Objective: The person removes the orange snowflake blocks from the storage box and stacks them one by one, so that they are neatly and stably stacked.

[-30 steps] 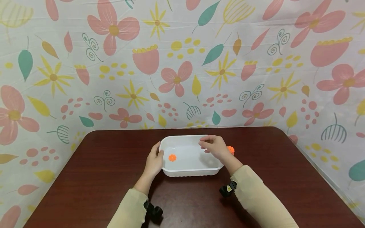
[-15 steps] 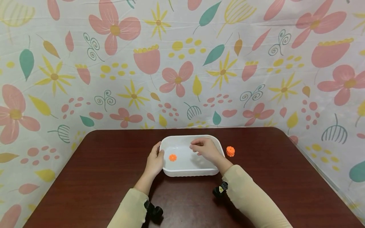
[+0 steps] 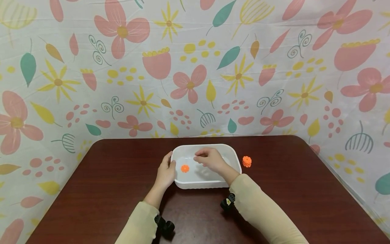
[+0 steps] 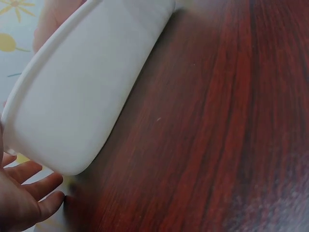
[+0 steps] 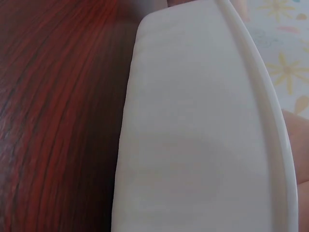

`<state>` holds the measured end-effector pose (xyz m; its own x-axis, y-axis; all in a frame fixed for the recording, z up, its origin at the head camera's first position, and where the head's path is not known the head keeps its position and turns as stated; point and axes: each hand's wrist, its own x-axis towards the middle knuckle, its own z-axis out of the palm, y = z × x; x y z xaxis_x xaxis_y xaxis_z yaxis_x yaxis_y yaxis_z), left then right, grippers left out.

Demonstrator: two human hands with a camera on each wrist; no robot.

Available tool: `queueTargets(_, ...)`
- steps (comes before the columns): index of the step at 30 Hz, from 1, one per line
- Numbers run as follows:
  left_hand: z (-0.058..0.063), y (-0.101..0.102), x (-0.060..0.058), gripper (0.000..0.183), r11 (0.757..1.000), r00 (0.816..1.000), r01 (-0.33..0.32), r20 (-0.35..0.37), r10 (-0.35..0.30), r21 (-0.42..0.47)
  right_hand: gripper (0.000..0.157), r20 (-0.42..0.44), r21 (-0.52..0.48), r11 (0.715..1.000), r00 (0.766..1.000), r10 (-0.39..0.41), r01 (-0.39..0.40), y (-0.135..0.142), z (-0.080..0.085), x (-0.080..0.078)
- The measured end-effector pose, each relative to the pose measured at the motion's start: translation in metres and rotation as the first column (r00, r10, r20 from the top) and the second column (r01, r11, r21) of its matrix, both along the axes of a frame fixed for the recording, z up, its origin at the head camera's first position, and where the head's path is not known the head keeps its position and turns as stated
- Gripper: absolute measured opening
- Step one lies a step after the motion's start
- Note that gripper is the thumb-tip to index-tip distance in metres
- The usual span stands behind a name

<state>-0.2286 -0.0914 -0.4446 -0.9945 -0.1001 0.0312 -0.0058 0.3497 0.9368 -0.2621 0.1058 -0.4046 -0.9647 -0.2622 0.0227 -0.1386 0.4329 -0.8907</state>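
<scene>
A white rectangular tray [image 3: 201,184] with raised walls stands on the table. My left hand [image 3: 165,174] holds its left end, thumb over the rim and fingers along the outside, as the left wrist view also shows at the tray wall [image 4: 82,92]. My right hand [image 3: 210,159] is over the inside of the tray, fingers loosely bent, with nothing visible between them. To the left of its fingertips, a small orange flower-shaped piece [image 3: 185,168] lies on the tray floor. The right wrist view is mostly filled by the tray's outer wall [image 5: 193,116].
Just right of the tray, a small stack of orange scalloped pieces [image 3: 247,161] sits on the dark brown wooden table [image 3: 100,189]. A floral-patterned cloth [image 3: 189,67] hangs behind the table's far edge. Each wrist carries a black camera [image 3: 164,226].
My right hand has moved left across the tray, from near its right side toward the orange piece, uncovering the stack at right. My left hand keeps its hold on the tray.
</scene>
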Motion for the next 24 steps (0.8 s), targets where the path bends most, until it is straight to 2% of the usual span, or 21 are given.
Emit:
queueTargets(5, 0.001, 0.001, 0.0, 0.048, 1.0, 1.0, -0.006, -0.001, 0.006, -0.014, 0.028, -0.036, 0.009, 1.0, 0.999, 0.021, -0.021, -0.009, 0.0, -0.001)
queueTargets(9, 0.001, 0.002, 0.001, 0.047, 1.0, 1.0, -0.01, -0.013, 0.01, -0.023, 0.027, -0.022, 0.055, 0.998, 1.0, 0.005, -0.004, -0.018, -0.003, -0.005)
queueTargets(14, 0.001, 0.001, 0.001, 0.047, 1.0, 1.0, -0.008, -0.014, 0.008, -0.021, 0.023, -0.055, 0.119, 0.993, 0.998, -0.005, 0.011, -0.026, -0.008, -0.01)
queueTargets(20, 0.002, 0.0, 0.001, 0.048, 1.0, 1.0, 0.003, -0.004, -0.003, -0.023, 0.019, -0.007, 0.136, 0.99, 1.0, -0.026, 0.027, -0.029, -0.011, -0.009)
queueTargets(24, 0.002, -0.001, 0.001, 0.048, 1.0, 1.0, 0.005, -0.002, -0.005, -0.019, 0.02, -0.018, 0.149, 0.989, 1.0, 0.001, 0.002, -0.031, -0.015, -0.01)
